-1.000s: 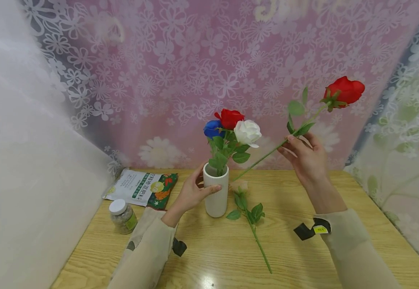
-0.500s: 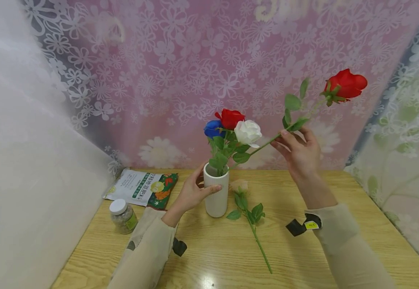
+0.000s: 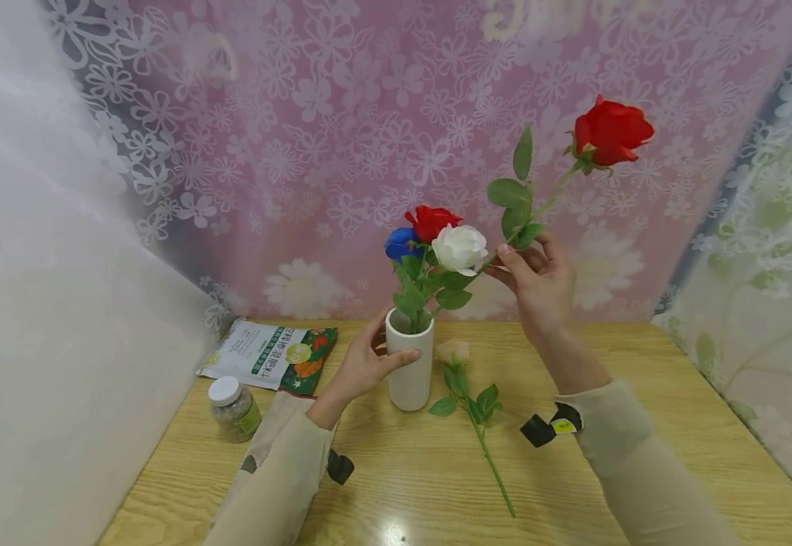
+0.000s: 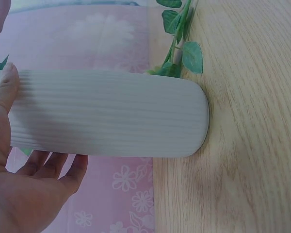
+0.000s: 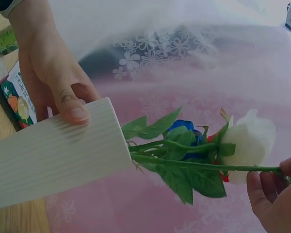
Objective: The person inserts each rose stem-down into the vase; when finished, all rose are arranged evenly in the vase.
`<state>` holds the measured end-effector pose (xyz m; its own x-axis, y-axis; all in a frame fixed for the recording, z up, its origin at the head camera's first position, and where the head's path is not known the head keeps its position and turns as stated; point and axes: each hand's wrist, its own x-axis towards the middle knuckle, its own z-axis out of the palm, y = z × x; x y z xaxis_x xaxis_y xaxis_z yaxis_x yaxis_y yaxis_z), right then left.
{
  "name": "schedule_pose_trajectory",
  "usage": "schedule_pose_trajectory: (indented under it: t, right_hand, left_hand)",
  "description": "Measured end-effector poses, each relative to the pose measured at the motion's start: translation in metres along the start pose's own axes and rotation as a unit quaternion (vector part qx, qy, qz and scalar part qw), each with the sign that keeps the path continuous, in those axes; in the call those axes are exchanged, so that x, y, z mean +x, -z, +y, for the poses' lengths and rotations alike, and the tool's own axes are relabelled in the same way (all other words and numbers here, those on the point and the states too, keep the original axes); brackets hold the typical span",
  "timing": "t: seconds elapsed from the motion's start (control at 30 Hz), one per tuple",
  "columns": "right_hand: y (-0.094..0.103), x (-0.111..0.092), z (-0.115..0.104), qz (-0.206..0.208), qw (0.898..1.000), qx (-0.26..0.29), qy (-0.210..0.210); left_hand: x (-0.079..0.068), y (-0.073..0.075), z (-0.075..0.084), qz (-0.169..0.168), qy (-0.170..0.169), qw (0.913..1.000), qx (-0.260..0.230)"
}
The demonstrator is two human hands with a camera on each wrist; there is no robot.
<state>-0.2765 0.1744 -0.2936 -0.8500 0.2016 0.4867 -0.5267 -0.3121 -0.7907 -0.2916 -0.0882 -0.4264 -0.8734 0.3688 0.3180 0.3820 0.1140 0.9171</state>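
Observation:
My left hand [image 3: 367,362] grips the upper part of a white ribbed vase [image 3: 410,379] that stands upright on the table. A blue rose [image 3: 401,243], a red rose and a white rose [image 3: 460,249] rise out of it with green leaves. Up and to the right, my right hand [image 3: 542,284] pinches the stem of a long red rose [image 3: 611,133] just below its leaves. That stem slants down behind the white rose; in the right wrist view the held stem [image 5: 208,166] runs to the vase mouth. A pale rose [image 3: 474,409] lies on the table right of the vase.
On the left a printed bag [image 3: 269,355] lies behind a jar with a white lid [image 3: 234,409]. A greyish cloth-like item [image 3: 269,432] lies under the left forearm. A pink floral curtain [image 3: 341,152] hangs behind the wooden table [image 3: 403,485].
My right hand has moved left toward the vase, and the red rose it holds has risen and become more upright. The white rose has shifted slightly left. My left hand stays on the vase.

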Motion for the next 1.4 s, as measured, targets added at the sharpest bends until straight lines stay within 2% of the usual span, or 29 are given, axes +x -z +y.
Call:
schedule_pose_trajectory:
  t: [0.2, 0.37, 0.47, 0.63, 0.77, 1.1, 1.27, 1.4]
  right_hand:
    - [-0.013, -0.001, 0.002, -0.023, 0.998, -0.029, 0.047]
    - [-0.019, -0.007, 0.010, -0.032, 0.995, -0.080, 0.057]
    - [-0.019, -0.011, 0.017, -0.029, 0.994, -0.092, 0.045]
    - [-0.019, -0.018, 0.034, -0.028, 0.997, -0.076, 0.016]
    - [-0.018, -0.022, 0.049, -0.032, 0.997, -0.063, -0.022]
    - [-0.018, -0.028, 0.069, -0.045, 0.991, -0.073, -0.103]
    - [-0.021, -0.032, 0.075, -0.048, 0.988, -0.094, -0.112]
    - [-0.023, -0.035, 0.078, -0.048, 0.977, -0.172, -0.119]
  left_hand:
    - [0.001, 0.000, -0.002, 0.002, 0.002, 1.0000, 0.001]
    - [0.001, 0.000, -0.002, 0.003, 0.001, 1.0000, -0.001]
    - [0.001, 0.000, -0.002, 0.001, -0.001, 1.0000, 0.002]
    - [0.001, 0.000, -0.003, 0.001, 0.000, 1.0000, 0.005]
    - [0.002, 0.000, -0.004, 0.002, -0.007, 1.0000, 0.000]
    - [0.003, -0.001, -0.006, 0.004, -0.006, 0.9999, 0.008]
    - [0.001, 0.000, -0.003, 0.005, 0.008, 0.9999, 0.011]
    - [0.001, 0.000, -0.003, 0.007, 0.019, 0.9996, 0.018]
